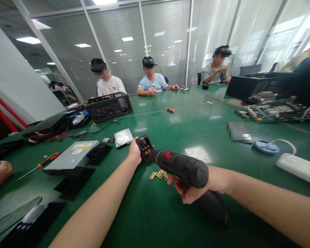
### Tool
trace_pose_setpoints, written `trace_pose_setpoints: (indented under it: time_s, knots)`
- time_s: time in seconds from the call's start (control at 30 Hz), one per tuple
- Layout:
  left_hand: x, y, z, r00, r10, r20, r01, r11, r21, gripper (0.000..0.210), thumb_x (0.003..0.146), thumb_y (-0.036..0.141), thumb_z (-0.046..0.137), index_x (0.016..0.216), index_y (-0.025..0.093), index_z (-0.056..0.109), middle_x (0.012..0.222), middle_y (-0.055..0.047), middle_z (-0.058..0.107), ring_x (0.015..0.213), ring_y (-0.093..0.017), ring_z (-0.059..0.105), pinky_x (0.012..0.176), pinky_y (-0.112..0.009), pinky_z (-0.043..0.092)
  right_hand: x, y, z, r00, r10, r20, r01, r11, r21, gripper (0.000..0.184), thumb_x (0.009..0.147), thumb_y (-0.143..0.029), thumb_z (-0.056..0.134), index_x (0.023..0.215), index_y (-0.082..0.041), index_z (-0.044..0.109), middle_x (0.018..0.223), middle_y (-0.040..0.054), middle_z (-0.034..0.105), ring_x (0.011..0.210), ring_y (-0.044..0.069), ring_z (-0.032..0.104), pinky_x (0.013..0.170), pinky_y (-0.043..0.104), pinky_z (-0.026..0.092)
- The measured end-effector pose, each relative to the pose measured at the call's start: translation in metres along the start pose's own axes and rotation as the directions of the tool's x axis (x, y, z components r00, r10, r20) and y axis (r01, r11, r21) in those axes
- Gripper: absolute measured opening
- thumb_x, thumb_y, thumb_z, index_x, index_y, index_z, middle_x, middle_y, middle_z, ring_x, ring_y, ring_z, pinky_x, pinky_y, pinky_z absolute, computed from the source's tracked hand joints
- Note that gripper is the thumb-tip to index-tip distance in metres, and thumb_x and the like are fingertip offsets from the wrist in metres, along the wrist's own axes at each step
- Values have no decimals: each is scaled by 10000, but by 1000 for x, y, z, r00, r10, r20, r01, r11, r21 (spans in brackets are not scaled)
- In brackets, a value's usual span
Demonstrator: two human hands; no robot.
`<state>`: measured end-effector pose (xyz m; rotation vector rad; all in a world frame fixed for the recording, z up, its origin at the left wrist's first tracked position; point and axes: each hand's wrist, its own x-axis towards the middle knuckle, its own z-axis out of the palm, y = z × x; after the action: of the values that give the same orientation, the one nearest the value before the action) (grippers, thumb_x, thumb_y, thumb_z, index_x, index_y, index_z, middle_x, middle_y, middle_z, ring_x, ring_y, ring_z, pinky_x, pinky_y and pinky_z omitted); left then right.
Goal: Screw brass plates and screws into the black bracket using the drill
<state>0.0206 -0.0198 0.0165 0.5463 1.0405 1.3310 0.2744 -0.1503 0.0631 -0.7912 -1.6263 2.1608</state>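
Note:
My left hand (135, 151) is closed around the far left side of a small black plastic block (145, 146) with brass-coloured parts inside. In my right hand (186, 191) is a black cordless drill (182, 167) with a red mark on top, my fingers wrapped round its grip. The drill's nose points left and meets the block, or nearly so; its tip is hidden. On the green table just below lie several small brass plates (158, 175) with holes. A hard drive (123, 137) lies beyond my left hand.
Left of my arm are an optical drive (72, 156), an orange screwdriver (51, 157), black plastic pieces (74, 182) and another person's hand (1, 175). A computer case (110, 107) stands further back. At right are circuit boards (271, 108) and a white power strip (299, 168). Several people sit around.

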Motion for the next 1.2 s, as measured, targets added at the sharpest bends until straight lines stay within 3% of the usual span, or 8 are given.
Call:
trace_pose_setpoints:
  time_s: [0.2,0.4,0.57,0.77,1.03,1.2]
  knots:
    - [-1,1,1,1000,-5,-3,5,1000,-3,280,851,330,492,956,140,668,642,-90,691,566,-283,702,526,-403,576,3,8,-6,989,56,134,-76,985,155,705,522,-157,984,1134,-133,635,762,-21,731,661,162,734,672,292,591]
    - [-3,2,2,1000,6,-8,-6,1000,15,248,860,337,479,896,157,647,622,-88,682,565,-283,705,538,-397,579,9,17,-11,980,-38,194,-9,971,239,576,499,-162,991,927,-140,607,703,-44,697,626,177,748,610,269,606]
    - [-4,3,3,1000,4,-12,-4,1000,18,252,866,349,481,909,164,646,616,-74,676,555,-278,700,545,-395,577,16,27,-20,967,-106,230,44,965,258,579,501,-140,982,937,-137,602,714,-45,677,638,174,736,604,272,598]
    - [-5,3,5,1000,-7,-30,7,1000,-13,272,846,335,510,970,155,673,611,-62,667,545,-275,691,532,-391,569,23,37,-23,918,-239,317,137,940,314,563,549,-184,973,954,-156,583,759,-53,638,698,185,737,674,308,580]
    - [-7,4,7,999,-39,-32,38,999,-25,285,853,321,490,977,140,670,600,-67,655,534,-274,681,544,-410,579,30,50,-23,904,-261,338,167,945,282,611,522,-337,979,928,-167,556,751,-44,600,694,191,700,684,321,535]
    - [-7,3,7,1000,-28,-8,28,1000,-4,280,862,330,477,957,136,656,618,-77,659,539,-278,681,534,-413,573,30,58,-26,907,-218,361,141,963,228,542,593,-384,943,913,-142,579,732,-11,642,628,176,691,594,273,519]
